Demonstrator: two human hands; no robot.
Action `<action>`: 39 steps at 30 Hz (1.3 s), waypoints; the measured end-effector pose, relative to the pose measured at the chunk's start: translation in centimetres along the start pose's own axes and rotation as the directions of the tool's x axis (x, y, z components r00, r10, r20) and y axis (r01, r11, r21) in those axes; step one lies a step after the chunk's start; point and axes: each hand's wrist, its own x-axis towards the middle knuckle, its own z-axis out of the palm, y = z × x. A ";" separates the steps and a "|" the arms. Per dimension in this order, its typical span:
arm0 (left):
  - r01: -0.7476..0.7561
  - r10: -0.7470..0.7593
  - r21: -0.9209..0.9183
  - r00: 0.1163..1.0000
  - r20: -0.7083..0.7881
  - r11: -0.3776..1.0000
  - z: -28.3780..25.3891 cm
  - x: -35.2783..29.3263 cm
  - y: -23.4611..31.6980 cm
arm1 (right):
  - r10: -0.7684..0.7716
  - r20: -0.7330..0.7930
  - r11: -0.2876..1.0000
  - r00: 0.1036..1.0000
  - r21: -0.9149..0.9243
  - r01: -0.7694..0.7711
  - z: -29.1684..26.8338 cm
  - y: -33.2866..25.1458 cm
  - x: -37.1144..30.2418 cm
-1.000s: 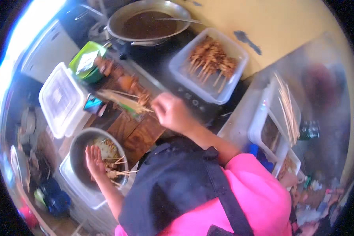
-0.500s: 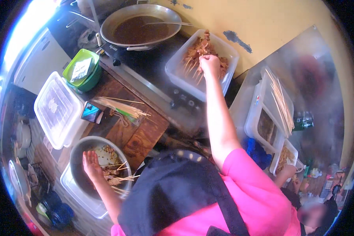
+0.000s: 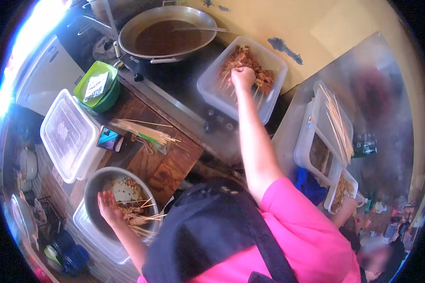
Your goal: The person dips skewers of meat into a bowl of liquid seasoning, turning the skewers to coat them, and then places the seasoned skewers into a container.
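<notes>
My right hand [image 3: 242,78] reaches into a translucent plastic tub [image 3: 208,92] at the upper middle. Its fingers are closed round a meat skewer, mostly hidden by the hand. Around it in the tub lie several other meat skewers [image 3: 264,81], reddish brown, their bare stick ends toward me. At the lower left my left hand [image 3: 108,207] is open, palm up, fingers stretched out, over the near rim of a grey metal bowl [image 3: 93,184]. Inside that bowl are a pale rounded piece, bits of seasoning and several skewers [image 3: 138,213] with sticks leaning over the right rim.
A wide pan [image 3: 200,42] of brown sauce with a ladle sits on the stove. Bare sticks [image 3: 146,131] and a phone [image 3: 110,138] lie on a wooden board. Lidded tub [image 3: 71,134] and green containers [image 3: 99,89] stand left. Another person's hand [image 3: 348,206] works at a right-hand tray.
My right hand has moved down and left in the tub, bringing the raised meat skewer down onto the others. The left hand has dropped slightly and stays open.
</notes>
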 end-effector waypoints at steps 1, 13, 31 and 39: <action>-0.005 0.005 -0.008 1.000 0.022 1.000 0.0 0.1 0.0 | -0.002 0.011 0.998 1.000 0.055 0.001 -0.2 0.5 0.6; -0.005 0.001 0.029 0.991 0.133 1.000 0.9 0.3 -1.0 | -0.234 0.154 0.797 0.960 -0.535 0.280 0.7 4.5 3.7; -0.011 0.007 0.033 0.992 0.125 0.999 1.1 -1.9 -0.8 | -0.184 0.332 0.908 0.925 -0.303 0.290 -4.6 3.9 1.1; 0.045 -0.045 0.013 0.998 0.032 0.999 -1.5 -0.2 0.0 | -0.014 0.464 0.893 0.886 -0.393 0.220 -5.8 5.2 5.8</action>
